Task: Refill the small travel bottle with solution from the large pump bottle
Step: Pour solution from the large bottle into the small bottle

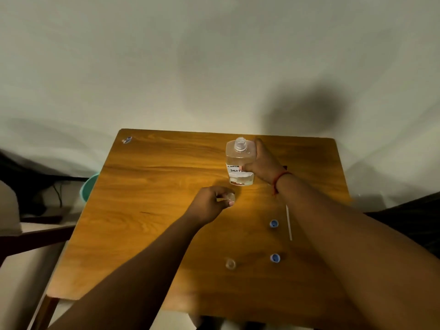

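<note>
Pouring setup: right hand [262, 163] grips the uncapped large bottle [239, 163], left hand [212, 203] pinches the small travel bottle [230, 197] upright on the bench [142, 210]; tilt slowly, mouths aligned.

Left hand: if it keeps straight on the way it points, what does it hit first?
Probably the large bottle, held by the right hand. The left hand, pinching the small bottle, points toward its base; depth is unclear.

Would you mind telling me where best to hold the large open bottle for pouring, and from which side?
Probably grip the large bottle around its flat-sided middle, at label height, coming from its right side, as the right hand does now. It stands upright with its neck open, so a side grip below the shoulder keeps the mouth clear for tipping toward the small bottle in the left hand.
</note>
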